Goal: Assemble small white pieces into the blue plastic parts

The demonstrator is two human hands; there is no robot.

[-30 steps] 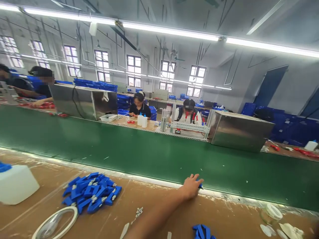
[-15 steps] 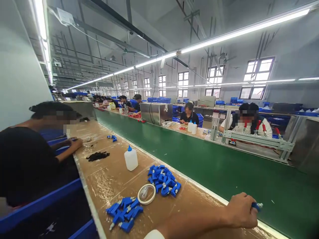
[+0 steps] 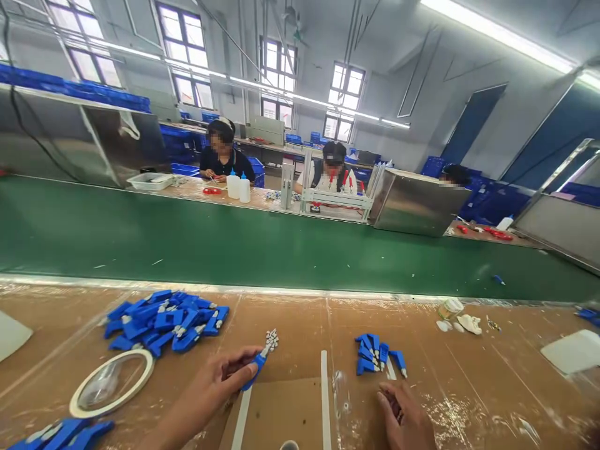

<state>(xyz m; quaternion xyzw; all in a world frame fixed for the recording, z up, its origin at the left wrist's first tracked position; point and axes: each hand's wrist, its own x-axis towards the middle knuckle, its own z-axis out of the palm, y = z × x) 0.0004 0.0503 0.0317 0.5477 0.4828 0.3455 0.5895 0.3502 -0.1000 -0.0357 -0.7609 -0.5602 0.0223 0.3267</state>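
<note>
Connector point(image 3: 260, 357) tip up-right, diagonal

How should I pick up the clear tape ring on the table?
The tape ring lies flat. Probably best to come from above and pinch its rim, one finger inside the hole, thumb outside, on the near-right edge beside the left hand.

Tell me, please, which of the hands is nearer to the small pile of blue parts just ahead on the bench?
Right. The right hand rests on the bench just below the small pile of blue parts. The left hand, pinching a blue part, is farther off to the pile's left.
</note>
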